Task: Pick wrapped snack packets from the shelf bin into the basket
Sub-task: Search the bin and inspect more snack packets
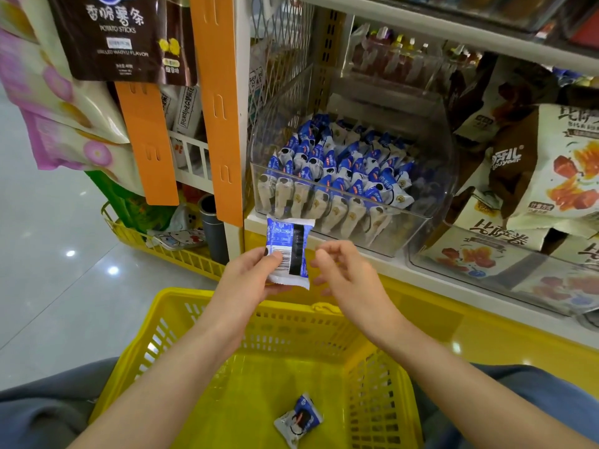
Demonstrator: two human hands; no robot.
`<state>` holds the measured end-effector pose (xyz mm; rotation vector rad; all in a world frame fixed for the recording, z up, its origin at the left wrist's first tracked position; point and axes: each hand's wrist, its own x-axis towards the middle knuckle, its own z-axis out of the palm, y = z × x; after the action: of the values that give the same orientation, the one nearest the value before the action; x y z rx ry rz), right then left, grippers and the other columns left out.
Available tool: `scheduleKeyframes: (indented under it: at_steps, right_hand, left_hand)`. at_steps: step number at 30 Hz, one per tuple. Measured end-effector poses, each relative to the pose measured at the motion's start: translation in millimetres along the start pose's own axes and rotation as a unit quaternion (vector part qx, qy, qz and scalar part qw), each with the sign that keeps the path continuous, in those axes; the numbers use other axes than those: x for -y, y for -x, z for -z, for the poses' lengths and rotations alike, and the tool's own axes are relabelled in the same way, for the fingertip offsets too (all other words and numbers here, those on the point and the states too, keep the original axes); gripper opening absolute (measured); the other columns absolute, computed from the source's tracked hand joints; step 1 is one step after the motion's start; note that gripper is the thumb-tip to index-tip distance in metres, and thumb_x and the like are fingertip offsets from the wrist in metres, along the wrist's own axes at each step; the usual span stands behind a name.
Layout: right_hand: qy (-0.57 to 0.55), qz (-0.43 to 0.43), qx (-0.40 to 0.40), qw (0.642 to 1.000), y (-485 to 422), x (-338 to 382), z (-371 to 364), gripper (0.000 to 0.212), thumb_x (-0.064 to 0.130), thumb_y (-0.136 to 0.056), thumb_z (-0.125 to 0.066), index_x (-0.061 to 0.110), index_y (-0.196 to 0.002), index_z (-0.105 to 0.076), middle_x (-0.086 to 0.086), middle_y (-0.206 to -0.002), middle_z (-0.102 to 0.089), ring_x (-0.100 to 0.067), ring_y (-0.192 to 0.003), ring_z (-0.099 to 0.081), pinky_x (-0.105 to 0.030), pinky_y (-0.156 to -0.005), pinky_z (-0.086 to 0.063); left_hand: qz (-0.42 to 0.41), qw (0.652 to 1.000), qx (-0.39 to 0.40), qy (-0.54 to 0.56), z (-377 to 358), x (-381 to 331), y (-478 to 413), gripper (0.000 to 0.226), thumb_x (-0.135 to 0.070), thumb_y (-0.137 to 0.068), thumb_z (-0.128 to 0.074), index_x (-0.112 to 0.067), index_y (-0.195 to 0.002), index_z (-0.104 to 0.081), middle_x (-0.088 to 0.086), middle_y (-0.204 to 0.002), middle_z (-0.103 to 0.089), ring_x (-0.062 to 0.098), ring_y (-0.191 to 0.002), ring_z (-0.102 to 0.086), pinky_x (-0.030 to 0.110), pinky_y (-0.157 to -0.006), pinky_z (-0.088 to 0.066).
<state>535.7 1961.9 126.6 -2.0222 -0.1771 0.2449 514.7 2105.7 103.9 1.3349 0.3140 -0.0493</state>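
Note:
My left hand [251, 273] grips a blue and white snack packet [288, 249] by its lower left edge, barcode side towards me, above the far rim of the yellow basket [207, 322]. Just right of the packet, my right hand [343, 270] hovers with fingers apart and nothing in it. A clear shelf bin [431, 202] behind the hands is packed with several matching blue and white packets [343, 176]. One such packet [298, 419] lies on the basket floor near me.
Larger snack bags [547, 176] fill a clear bin to the right. An orange hanging strip [220, 108] and hanging bags [123, 37] stand at the left. A low yellow wire rack [168, 251] sits on the shiny floor at left. The yellow shelf base [486, 322] runs behind the basket.

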Motion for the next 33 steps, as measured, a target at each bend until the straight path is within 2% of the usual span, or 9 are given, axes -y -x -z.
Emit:
scheduleKeyframes:
  at_steps: [4,6,8,14,18,23,27,31,33]
  right_hand:
    - [-0.176,-0.062,0.11,0.976,-1.7,2.3,2.8,0.027,0.025,-0.098,-0.042,0.013,-0.115,-0.059,-0.003,-0.11,-0.068,-0.015,-0.097,-0.066,-0.022,-0.08,-0.054]
    - [-0.214,-0.059,0.105,0.969,-0.4,2.3,1.6,0.026,0.022,-0.096,-0.046,0.012,-0.116,-0.06,-0.007,-0.108,-0.07,-0.018,-0.096,-0.067,-0.027,-0.083,-0.054]
    - [-0.232,-0.064,0.071,0.968,-0.4,1.0,0.2,0.025,0.019,-0.093,-0.051,0.01,-0.114,-0.061,-0.009,-0.104,-0.07,-0.018,-0.089,-0.068,-0.024,-0.076,-0.055]
    - [-0.178,-0.036,0.021,0.983,-2.2,-1.6,-8.4,0.02,0.013,-0.088,-0.059,0.01,-0.108,-0.062,-0.01,-0.101,-0.067,-0.009,-0.08,-0.067,-0.025,-0.069,-0.058]
    - [-0.143,-0.022,0.007,0.989,-6.0,-5.1,-12.7,0.015,0.014,-0.084,-0.064,0.018,-0.099,-0.061,-0.015,-0.102,-0.065,-0.029,-0.087,-0.067,-0.043,-0.078,-0.057]
    - [-0.1,-0.008,-0.008,0.995,-10.3,-11.8,-19.4,0.02,0.017,-0.083,-0.067,0.016,-0.101,-0.059,-0.015,-0.098,-0.065,-0.032,-0.085,-0.067,-0.043,-0.073,-0.057]
    - [-0.02,0.045,-0.017,0.999,-12.5,-13.6,-19.6,0.015,0.021,-0.084,-0.066,0.021,-0.098,-0.06,0.002,-0.092,-0.069,-0.014,-0.084,-0.066,-0.034,-0.077,-0.055]
    - [0.015,0.104,-0.025,0.994,-9.9,-10.3,-23.1,0.02,0.023,-0.082,-0.069,0.035,-0.09,-0.056,0.02,-0.083,-0.063,0.005,-0.077,-0.061,-0.009,-0.068,-0.048]
    - [0.02,0.119,-0.044,0.992,-10.1,-8.2,-24.2,0.025,0.024,-0.08,-0.07,0.041,-0.087,-0.053,0.023,-0.08,-0.062,0.007,-0.076,-0.061,-0.006,-0.065,-0.046]
  left_hand:
    - [0.018,0.999,0.035,-0.013,-4.6,1.9,0.5,0.023,-0.017,-0.095,-0.045,-0.02,-0.091,-0.066,0.0,-0.08,-0.074,0.014,-0.077,-0.069,0.027,-0.067,-0.055]
    - [-0.032,0.994,0.004,-0.106,-4.9,7.2,0.3,0.021,-0.02,-0.097,-0.043,-0.024,-0.093,-0.063,-0.003,-0.087,-0.07,0.013,-0.083,-0.065,0.029,-0.075,-0.054]
    - [-0.116,0.968,-0.036,-0.219,-4.3,12.5,3.3,0.014,-0.026,-0.094,-0.047,-0.03,-0.107,-0.053,-0.01,-0.1,-0.057,0.004,-0.089,-0.058,0.017,-0.076,-0.048]
    - [-0.196,0.931,-0.027,-0.306,-3.1,16.8,8.1,0.032,-0.027,-0.084,-0.064,-0.036,-0.109,-0.046,-0.013,-0.11,-0.055,0.0,-0.095,-0.056,0.016,-0.076,-0.049]
    - [-0.185,0.932,-0.024,-0.312,2.4,17.1,4.9,0.029,-0.015,-0.09,-0.055,-0.034,-0.111,-0.049,-0.018,-0.101,-0.058,-0.004,-0.088,-0.058,0.005,-0.066,-0.046]
    - [-0.154,0.944,-0.029,-0.291,1.7,16.0,1.8,0.027,-0.007,-0.094,-0.045,-0.023,-0.114,-0.055,-0.009,-0.096,-0.062,0.005,-0.079,-0.064,0.025,-0.069,-0.056]
    - [-0.143,0.95,-0.051,-0.273,3.7,7.6,-1.6,0.011,-0.017,-0.094,-0.05,-0.021,-0.101,-0.058,0.001,-0.094,-0.067,0.009,-0.072,-0.066,0.033,-0.063,-0.058]
    - [-0.239,0.866,-0.074,-0.434,8.9,6.4,0.6,0.017,-0.023,-0.096,-0.044,-0.015,-0.105,-0.055,0.003,-0.082,-0.065,0.015,-0.065,-0.057,0.027,-0.056,-0.044]
    - [-0.25,0.856,-0.082,-0.446,8.6,6.1,1.4,0.017,-0.021,-0.097,-0.041,-0.013,-0.106,-0.053,0.001,-0.076,-0.06,0.014,-0.061,-0.053,0.022,-0.051,-0.037]
